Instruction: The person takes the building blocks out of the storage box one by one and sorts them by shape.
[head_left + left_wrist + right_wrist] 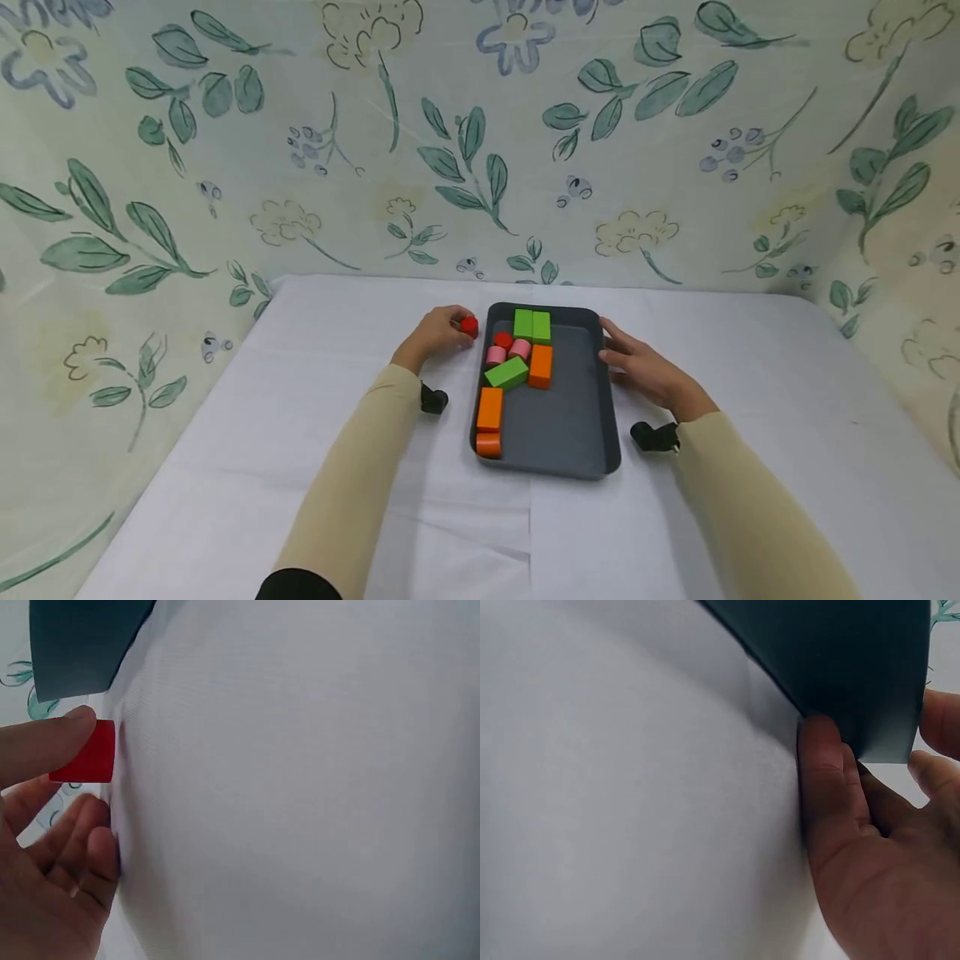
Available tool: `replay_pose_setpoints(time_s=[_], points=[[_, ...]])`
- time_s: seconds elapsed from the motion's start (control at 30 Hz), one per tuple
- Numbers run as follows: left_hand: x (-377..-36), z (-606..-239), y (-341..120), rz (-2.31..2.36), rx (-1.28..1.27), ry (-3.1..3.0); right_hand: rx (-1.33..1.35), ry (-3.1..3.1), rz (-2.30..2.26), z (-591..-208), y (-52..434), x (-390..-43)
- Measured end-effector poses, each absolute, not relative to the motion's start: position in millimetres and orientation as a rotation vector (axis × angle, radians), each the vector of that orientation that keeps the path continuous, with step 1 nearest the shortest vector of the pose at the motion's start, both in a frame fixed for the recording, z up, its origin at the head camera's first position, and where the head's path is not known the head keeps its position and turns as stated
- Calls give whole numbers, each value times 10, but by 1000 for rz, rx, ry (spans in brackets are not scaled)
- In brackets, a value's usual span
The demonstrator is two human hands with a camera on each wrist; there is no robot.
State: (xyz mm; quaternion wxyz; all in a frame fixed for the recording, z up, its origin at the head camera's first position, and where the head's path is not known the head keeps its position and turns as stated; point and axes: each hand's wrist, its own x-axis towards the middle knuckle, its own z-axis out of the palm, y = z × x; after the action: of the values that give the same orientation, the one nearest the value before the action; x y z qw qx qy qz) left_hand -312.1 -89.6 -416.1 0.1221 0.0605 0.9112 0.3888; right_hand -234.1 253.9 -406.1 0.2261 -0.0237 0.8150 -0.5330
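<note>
My left hand (438,335) pinches a red cylinder block (469,326) between thumb and fingers, just outside the tray's left wall. In the left wrist view the red block's side (94,754) shows under the thumb, close over the white cloth. A dark grey tray (570,425) lies between the hands. My right hand (648,371) rests at the tray's right side. In the right wrist view its fingers (825,765) lie relaxed along the tray's outer wall (855,675), some low by the cloth, others up at the rim.
Inside the tray, mostly leftward, lie green blocks (507,373), orange blocks (540,367), pink cylinders (520,349), another red piece (503,340) and a rounded orange piece (488,445). A white cloth (337,517) covers the table. A flower-patterned curtain (517,150) hangs behind.
</note>
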Motion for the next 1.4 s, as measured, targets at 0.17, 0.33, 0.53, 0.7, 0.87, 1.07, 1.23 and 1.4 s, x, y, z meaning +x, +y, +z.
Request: replay_pose_setpoints(time_s=[0.17, 0.33, 0.53, 0.7, 0.87, 1.07, 1.23, 1.4], points=[[-3026, -4068, -943, 997, 387, 2865, -78, 2247, -1466, -4064, 2500, -2360], [-2890, -3874, -919, 970, 635, 2928, -94, 2263, -1427, -4047, 2458, -2393], [-2802, -3657, -730, 700, 886, 2857, -82, 2267, -1423, -4038, 2460, -2409], [-2791, -3621, -588, 564, 897, 2863, -74, 2273, -1424, -4052, 2485, -2396], [-2787, -3691, -497, 455, 897, 2868, -61, 2277, -1413, -4071, 2495, -2380], [-2798, -3771, -402, 242, 944, 2901, -54, 2276, -1428, -4075, 2515, -2363], [-2813, -3773, -337, 280, 923, 2836, -43, 2271, -1448, -4060, 2528, -2335], [-2807, -3754, -289, 292, 863, 2827, -49, 2272, -1455, -4070, 2561, -2326]])
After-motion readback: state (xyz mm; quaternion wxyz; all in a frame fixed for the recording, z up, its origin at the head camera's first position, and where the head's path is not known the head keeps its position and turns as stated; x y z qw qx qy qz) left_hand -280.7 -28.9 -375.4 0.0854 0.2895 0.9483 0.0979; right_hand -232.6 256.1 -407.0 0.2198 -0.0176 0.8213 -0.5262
